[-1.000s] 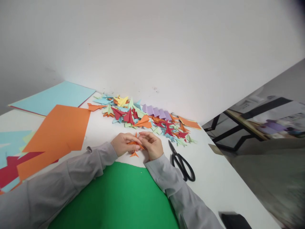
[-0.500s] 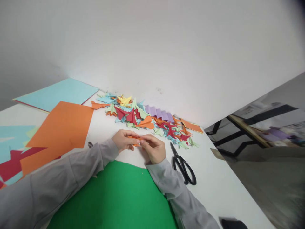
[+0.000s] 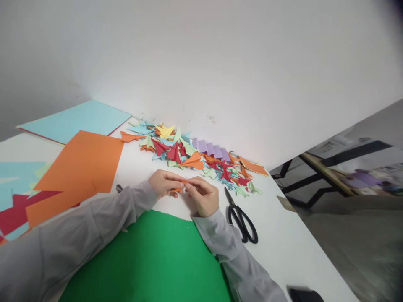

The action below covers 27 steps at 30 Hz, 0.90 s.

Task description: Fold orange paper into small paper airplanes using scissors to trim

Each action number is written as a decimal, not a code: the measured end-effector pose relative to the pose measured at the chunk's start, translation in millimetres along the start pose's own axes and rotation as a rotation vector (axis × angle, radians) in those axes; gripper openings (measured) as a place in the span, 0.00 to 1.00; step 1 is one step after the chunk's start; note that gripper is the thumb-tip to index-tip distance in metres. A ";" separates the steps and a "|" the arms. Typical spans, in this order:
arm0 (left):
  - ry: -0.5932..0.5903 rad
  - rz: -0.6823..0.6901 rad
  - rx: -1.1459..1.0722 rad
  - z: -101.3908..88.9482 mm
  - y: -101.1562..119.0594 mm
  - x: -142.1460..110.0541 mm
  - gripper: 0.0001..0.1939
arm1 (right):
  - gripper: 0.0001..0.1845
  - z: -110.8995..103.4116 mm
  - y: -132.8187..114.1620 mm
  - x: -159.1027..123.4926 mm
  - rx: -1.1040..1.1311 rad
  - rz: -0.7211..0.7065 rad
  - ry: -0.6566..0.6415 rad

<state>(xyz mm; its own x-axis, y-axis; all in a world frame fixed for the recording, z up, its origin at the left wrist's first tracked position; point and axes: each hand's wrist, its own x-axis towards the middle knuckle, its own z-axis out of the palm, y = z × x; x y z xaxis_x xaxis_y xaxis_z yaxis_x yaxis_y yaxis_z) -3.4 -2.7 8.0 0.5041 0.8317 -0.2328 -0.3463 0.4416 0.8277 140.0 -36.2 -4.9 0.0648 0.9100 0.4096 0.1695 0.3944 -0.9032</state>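
Between my two hands is a small piece of folded orange paper (image 3: 177,190), mostly covered by fingers. My left hand (image 3: 163,183) pinches it from the left, and my right hand (image 3: 203,195) grips its other side with thumb and forefinger. Both hands are just above the white table, past the far edge of a green mat (image 3: 151,256). Behind them lies a heap of small folded paper shapes (image 3: 174,152) in red, orange, blue, green and yellow, some like paper planes. Black-handled scissors (image 3: 241,218) rest right of my right hand.
Orange sheets (image 3: 82,161) and red and blue paper scraps (image 3: 15,212) lie to the left. A light blue sheet (image 3: 78,119) sits at the back left near the wall. Purple pleated paper (image 3: 210,149) borders the heap. A black object (image 3: 304,294) is at the lower right.
My fingers have shifted slightly on the orange paper, and less of it shows between them now. Both hands stay in nearly the same place, and the view has moved a little.
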 end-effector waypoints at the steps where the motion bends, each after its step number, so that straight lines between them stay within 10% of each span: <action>1: 0.002 -0.001 -0.002 -0.3 -0.4 0.2 0.14 | 0.03 0.3 -0.4 -0.1 -0.009 -0.002 0.008; 27: -0.176 -0.050 0.024 -5.5 1.8 0.2 0.22 | 0.06 -2.7 -0.3 0.8 0.371 0.288 -0.104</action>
<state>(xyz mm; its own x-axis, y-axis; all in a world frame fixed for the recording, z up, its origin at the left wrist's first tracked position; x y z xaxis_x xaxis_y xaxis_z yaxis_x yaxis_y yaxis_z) -8.2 0.1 6.7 0.6513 0.7365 -0.1828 -0.2995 0.4709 0.8298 142.7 -36.0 -4.0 -0.0447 0.9894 0.1383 -0.2046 0.1265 -0.9706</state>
